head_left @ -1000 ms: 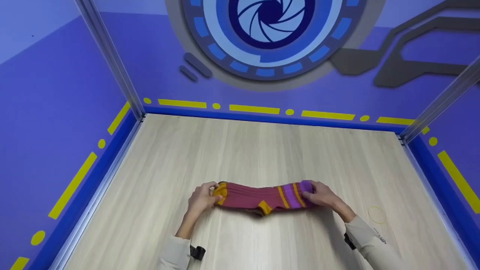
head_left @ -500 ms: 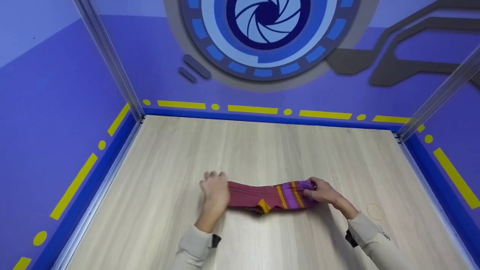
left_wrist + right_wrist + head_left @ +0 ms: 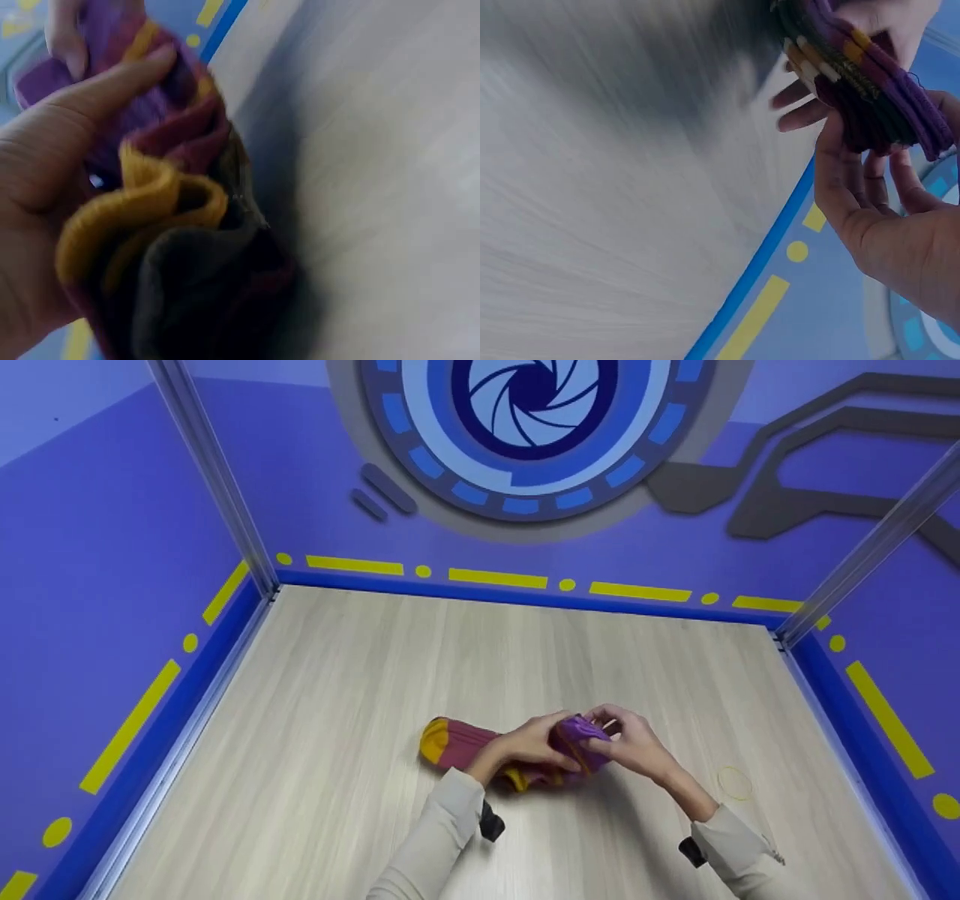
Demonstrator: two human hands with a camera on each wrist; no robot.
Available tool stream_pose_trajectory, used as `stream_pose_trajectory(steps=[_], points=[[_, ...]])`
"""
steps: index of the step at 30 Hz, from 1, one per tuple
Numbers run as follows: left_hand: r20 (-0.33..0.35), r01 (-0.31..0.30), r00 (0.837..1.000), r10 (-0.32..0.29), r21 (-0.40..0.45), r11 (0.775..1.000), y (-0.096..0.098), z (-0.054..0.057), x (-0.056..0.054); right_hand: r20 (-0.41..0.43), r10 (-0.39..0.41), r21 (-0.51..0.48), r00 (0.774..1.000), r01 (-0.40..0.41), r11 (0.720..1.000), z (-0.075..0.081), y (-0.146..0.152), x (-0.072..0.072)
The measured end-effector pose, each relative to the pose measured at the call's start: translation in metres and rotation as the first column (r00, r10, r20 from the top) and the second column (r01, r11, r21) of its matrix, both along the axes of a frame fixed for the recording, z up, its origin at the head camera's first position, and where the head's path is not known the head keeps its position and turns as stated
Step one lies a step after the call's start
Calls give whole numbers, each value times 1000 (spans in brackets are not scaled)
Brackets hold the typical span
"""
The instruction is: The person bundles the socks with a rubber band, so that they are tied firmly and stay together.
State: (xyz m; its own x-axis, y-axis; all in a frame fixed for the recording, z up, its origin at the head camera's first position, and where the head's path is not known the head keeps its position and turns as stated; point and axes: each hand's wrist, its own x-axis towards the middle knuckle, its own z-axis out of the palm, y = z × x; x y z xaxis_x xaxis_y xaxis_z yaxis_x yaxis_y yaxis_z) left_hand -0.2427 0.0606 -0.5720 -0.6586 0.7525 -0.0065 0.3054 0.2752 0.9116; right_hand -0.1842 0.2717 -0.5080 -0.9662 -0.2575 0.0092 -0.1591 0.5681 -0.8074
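A layered stack of maroon socks (image 3: 469,744) with mustard toes and heels and purple striped cuffs lies across the middle of the table, cuff end raised. My left hand (image 3: 529,742) grips it just below the cuffs, thumb along the near side in the left wrist view. At the cuff edge, my right hand (image 3: 637,744) pinches the purple cuffs (image 3: 900,97); several fabric layers show edge-on there. A bunched mustard heel (image 3: 142,202) and a dark grey inner layer (image 3: 187,277) show below the left thumb. The left fingers are partly hidden behind the fabric.
A thin yellow loop (image 3: 735,784), like a rubber band, lies on the wood-grain table (image 3: 360,660) right of my right forearm. Blue printed walls (image 3: 495,547) and metal corner posts (image 3: 217,472) bound the table's back and sides.
My left hand has let go of the toe end and moved right to grip the socks near the cuffs. The cuff end is now lifted and bunched; my right hand stays at the cuffs.
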Motion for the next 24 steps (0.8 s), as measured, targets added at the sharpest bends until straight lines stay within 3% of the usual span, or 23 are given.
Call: stream_pose_trajectory(steps=[4, 9, 17, 20, 24], points=[[107, 20, 994, -37, 157, 987, 0, -12, -8, -36, 32, -27, 999, -33, 999, -2, 3, 3], [187, 23, 980, -67, 230, 973, -1, -20, -6, -65, 53, -28, 996, -55, 998, -3, 30, 8], [181, 15, 982, -53, 205, 979, 0, -26, -4, -74, -135, 113, 988, 143, 983, -7, 131, 15], [181, 6, 982, -43, 201, 980, 0, -26, -5, -56, -215, 197, 975, 222, 955, -14, 167, 23], [180, 9, 983, -44, 191, 981, -2, -25, -5, -22, -304, 336, 953, 293, 895, -30, 199, 35]])
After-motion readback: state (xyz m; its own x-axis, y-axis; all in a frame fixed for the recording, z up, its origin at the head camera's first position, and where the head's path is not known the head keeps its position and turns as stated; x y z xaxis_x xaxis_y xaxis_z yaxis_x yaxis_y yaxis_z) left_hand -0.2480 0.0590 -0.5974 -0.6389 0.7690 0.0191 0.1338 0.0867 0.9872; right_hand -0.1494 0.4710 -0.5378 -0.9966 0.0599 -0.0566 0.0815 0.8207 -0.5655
